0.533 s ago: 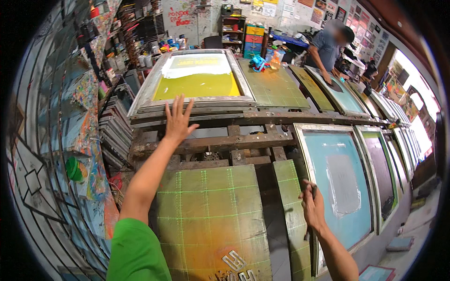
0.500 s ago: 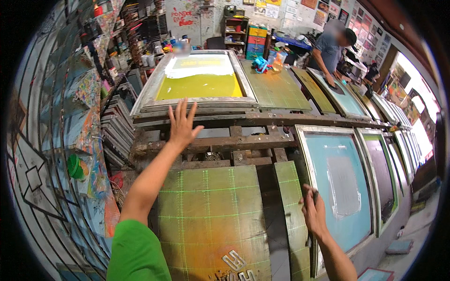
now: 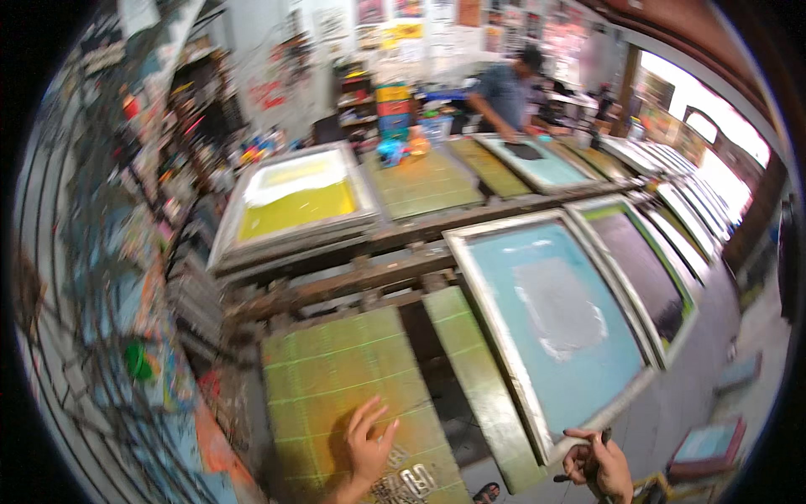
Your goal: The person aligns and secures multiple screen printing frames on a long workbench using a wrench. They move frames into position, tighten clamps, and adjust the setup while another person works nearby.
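My left hand (image 3: 369, 441) hovers with fingers apart above the near green board (image 3: 336, 361), which carries bright green grid lines. Beside it, pale metallic-looking letter shapes (image 3: 416, 480) lie on the board's near end. My right hand (image 3: 600, 466) is closed around a slim dark tool (image 3: 606, 436), whose ends poke out on both sides of the fist; its kind is unclear. That hand is at the near end of a screen-printing frame (image 3: 504, 336) with blue mesh and a grey patch; blur hides whether they touch.
A screen frame with yellow-green and white ink (image 3: 294, 210) rests far left. Wooden rails (image 3: 403, 269) cross behind the near board. Another person (image 3: 504, 92) leans over a far screen. More frames (image 3: 646, 269) line the right, and a barred metal grille (image 3: 75, 336) stands left.
The view has swung right. My left hand has come back from the far yellow screen to the near board. My right hand has moved down to the blue frame's near end, still gripping the dark tool.
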### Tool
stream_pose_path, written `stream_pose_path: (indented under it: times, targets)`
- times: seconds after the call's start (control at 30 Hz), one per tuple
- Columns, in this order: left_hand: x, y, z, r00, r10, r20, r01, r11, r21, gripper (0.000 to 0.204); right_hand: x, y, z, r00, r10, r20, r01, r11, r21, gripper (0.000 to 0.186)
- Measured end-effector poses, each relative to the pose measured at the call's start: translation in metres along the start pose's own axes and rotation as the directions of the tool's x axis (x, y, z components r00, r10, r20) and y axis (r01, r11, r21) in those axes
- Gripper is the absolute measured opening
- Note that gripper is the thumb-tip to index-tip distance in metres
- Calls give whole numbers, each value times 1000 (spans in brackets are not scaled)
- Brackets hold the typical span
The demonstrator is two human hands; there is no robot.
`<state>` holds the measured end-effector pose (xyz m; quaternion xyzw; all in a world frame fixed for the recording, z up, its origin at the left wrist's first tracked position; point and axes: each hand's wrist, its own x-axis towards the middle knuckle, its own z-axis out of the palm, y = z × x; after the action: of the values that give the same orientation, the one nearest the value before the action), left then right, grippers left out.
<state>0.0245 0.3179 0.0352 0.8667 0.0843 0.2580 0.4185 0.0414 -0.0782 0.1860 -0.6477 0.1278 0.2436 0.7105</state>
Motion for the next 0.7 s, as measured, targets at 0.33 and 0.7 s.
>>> stream_pose_path:
  times: [0.33, 0.7]
  targets:
    - [-141, 254, 203, 901, 63, 429, 202, 815, -544, 45, -121, 97, -234, 922, -90, -377, 86, 996, -27, 55]
    - [-272, 445, 430, 653, 183, 735, 456, 680, -574, 45, -251, 331, -473, 707, 184, -683, -557, 739, -378, 67]
